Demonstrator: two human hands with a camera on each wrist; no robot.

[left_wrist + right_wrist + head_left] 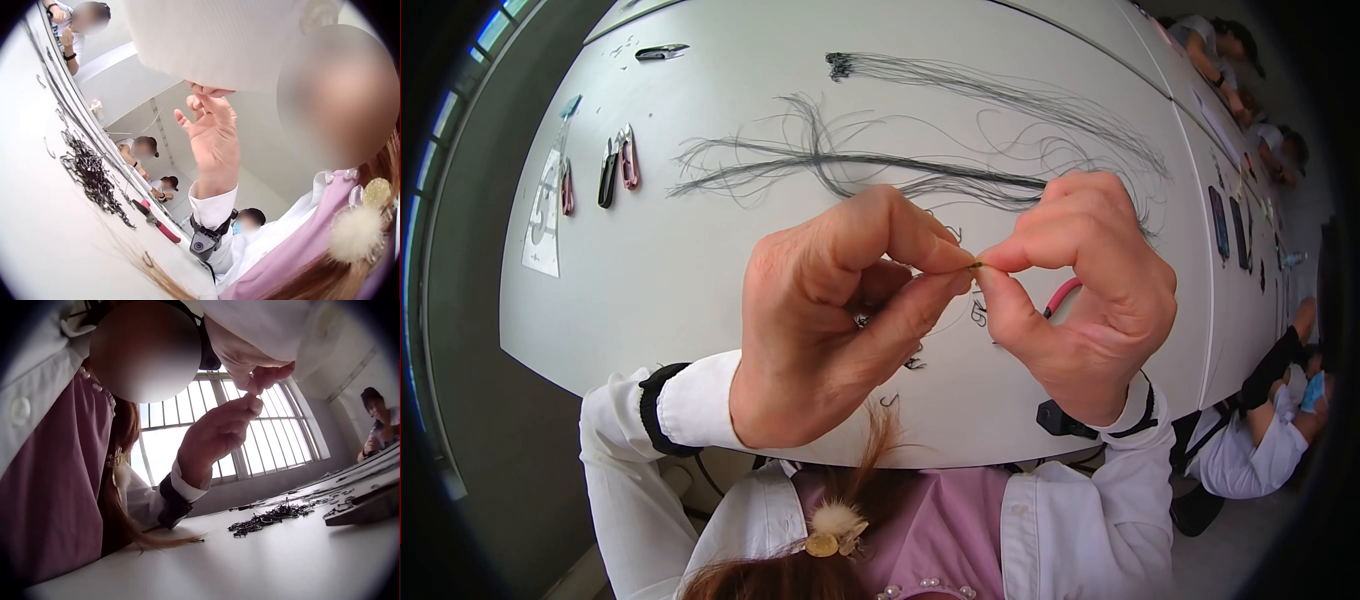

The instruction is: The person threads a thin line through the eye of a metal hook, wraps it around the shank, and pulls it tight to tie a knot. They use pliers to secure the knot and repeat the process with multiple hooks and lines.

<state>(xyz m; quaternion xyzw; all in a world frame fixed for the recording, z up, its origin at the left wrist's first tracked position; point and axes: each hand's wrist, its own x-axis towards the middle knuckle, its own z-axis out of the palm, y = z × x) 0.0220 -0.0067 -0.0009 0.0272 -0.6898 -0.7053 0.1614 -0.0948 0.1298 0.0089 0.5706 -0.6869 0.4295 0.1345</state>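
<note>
Above the table, my left hand and right hand meet fingertip to fingertip. Thumb and forefinger of each pinch a tiny dark piece with a greenish tint; the fingers cover most of it, and I cannot tell its kind. Under the hands lies a pile of black fishhooks, mostly hidden in the head view. A red-handled cutting tool rests beside the pile, partly behind my right hand in the head view.
Beyond the hands lies a long bundle of dark line, with a second bundle farther back. Small snips, black snips, pink snips and a card lie at left. Other people sit at right.
</note>
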